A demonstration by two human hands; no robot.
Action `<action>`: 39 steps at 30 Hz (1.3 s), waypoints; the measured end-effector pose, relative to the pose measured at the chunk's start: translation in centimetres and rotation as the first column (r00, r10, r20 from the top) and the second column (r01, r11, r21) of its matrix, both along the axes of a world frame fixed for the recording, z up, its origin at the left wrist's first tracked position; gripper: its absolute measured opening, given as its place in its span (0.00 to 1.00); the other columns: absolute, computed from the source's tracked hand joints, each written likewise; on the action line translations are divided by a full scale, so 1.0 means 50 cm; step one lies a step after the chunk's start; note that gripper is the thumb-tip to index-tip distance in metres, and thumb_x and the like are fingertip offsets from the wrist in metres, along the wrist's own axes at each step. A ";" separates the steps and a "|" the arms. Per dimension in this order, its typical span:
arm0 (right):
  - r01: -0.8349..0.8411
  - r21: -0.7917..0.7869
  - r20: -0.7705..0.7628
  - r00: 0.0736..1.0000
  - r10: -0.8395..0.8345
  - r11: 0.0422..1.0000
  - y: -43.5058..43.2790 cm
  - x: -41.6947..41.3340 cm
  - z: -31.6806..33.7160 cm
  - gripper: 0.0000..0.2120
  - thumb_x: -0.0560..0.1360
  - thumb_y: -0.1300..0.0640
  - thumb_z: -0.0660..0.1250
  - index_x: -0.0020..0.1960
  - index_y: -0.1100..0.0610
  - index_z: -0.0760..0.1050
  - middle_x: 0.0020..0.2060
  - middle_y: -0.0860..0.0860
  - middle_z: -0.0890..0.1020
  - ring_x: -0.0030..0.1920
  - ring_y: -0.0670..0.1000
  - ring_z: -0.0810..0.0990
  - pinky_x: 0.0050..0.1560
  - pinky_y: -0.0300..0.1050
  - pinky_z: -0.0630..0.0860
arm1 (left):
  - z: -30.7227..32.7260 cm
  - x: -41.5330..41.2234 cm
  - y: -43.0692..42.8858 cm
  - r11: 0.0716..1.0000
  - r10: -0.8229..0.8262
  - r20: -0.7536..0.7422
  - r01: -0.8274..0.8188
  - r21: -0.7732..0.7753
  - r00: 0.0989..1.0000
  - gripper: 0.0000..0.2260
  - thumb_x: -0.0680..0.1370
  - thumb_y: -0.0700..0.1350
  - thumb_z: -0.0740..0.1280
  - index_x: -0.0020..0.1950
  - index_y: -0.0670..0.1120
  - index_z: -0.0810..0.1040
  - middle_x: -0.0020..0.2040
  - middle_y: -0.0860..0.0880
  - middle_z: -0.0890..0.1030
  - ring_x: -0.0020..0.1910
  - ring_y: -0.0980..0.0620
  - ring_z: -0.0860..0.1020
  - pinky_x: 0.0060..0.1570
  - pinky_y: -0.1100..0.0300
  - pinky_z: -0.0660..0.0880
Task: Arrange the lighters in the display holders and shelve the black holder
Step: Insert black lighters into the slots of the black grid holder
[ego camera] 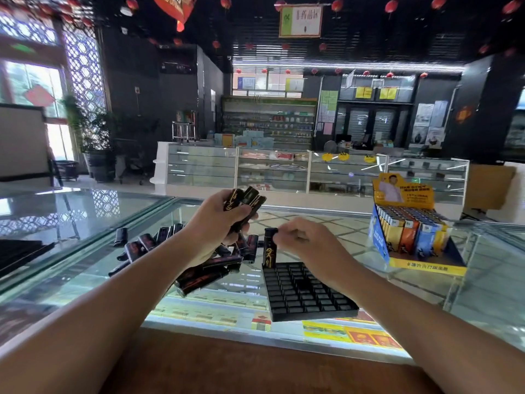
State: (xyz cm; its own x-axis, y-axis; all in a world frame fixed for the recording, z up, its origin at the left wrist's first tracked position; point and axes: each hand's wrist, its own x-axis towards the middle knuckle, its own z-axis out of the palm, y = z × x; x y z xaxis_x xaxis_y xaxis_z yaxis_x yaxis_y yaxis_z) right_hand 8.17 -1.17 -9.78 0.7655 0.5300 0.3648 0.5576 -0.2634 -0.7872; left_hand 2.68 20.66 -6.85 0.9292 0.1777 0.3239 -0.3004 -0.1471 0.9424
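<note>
A black display holder [308, 294] with a grid of slots lies flat on the glass counter [85, 211]. My right hand [305, 241] pinches the top of one black lighter [269, 253] with gold lettering, which stands upright at the holder's far left corner. My left hand [211, 223] grips a bundle of black lighters [245, 200] above the counter. A loose pile of black lighters [199, 264] lies on the glass to the left of the holder, partly hidden by my left arm.
A yellow display box [409, 231] full of coloured lighters stands at the right on the counter. A flat black object [20, 254] lies at the left edge. A wooden ledge [255, 368] runs along the near side. Glass showcases stand across the aisle.
</note>
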 end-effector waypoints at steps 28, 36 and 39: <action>0.067 0.045 0.273 0.959 -0.077 0.997 -0.014 -0.049 0.043 0.14 0.74 0.52 0.79 0.57 0.45 0.81 0.41 0.43 0.83 0.41 0.45 0.81 0.47 0.47 0.79 | 0.012 -0.024 -0.020 0.998 0.067 0.195 -0.068 -0.001 0.979 0.13 0.76 0.43 0.75 0.57 0.41 0.77 0.41 0.37 0.86 0.24 0.50 0.65 0.20 0.62 0.61; 0.377 -0.103 0.833 0.538 -0.127 0.920 -0.009 -0.066 0.052 0.12 0.78 0.49 0.74 0.58 0.52 0.78 0.45 0.47 0.82 0.45 0.51 0.79 0.42 0.53 0.81 | 0.010 -0.018 -0.025 0.998 0.056 0.192 -0.054 -0.019 0.980 0.10 0.79 0.42 0.73 0.58 0.40 0.77 0.42 0.39 0.86 0.25 0.48 0.71 0.22 0.62 0.62; 0.307 -0.057 0.772 0.617 -0.153 0.950 -0.014 -0.058 0.050 0.10 0.81 0.54 0.70 0.61 0.52 0.75 0.45 0.47 0.82 0.42 0.50 0.82 0.42 0.53 0.82 | 0.000 -0.005 -0.011 0.995 0.085 0.164 -0.074 -0.071 0.983 0.09 0.83 0.44 0.68 0.57 0.38 0.77 0.42 0.43 0.84 0.32 0.51 0.77 0.22 0.63 0.64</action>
